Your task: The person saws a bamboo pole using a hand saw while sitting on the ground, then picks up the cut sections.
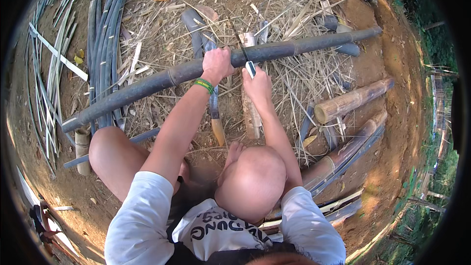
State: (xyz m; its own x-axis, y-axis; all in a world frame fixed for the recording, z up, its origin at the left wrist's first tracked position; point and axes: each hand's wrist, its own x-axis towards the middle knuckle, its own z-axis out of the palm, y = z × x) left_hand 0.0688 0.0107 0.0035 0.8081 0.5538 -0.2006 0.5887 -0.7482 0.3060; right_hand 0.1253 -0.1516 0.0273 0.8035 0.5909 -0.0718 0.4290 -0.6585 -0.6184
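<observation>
A long dark bamboo pole (181, 71) lies slantwise across the view, its right end farther away. My left hand (217, 65), with a green and yellow wristband, is closed over the pole near its middle. Just to the right, my right hand (257, 85) grips the black and white handle of a hand saw (251, 68). The saw's narrow dark blade crosses the pole and points away from me; how deep it sits in the bamboo cannot be made out. Below the pole lies a machete (217, 130), its wooden handle toward me, between my knees.
Several dark bamboo strips (104, 44) lie at the left, beside thin pale slats (51, 68). A short bamboo piece (353, 100) and a split length (353, 147) rest at the right. Straw-like shavings (162, 44) cover the ground. A wooden block (251, 103) lies beneath the pole.
</observation>
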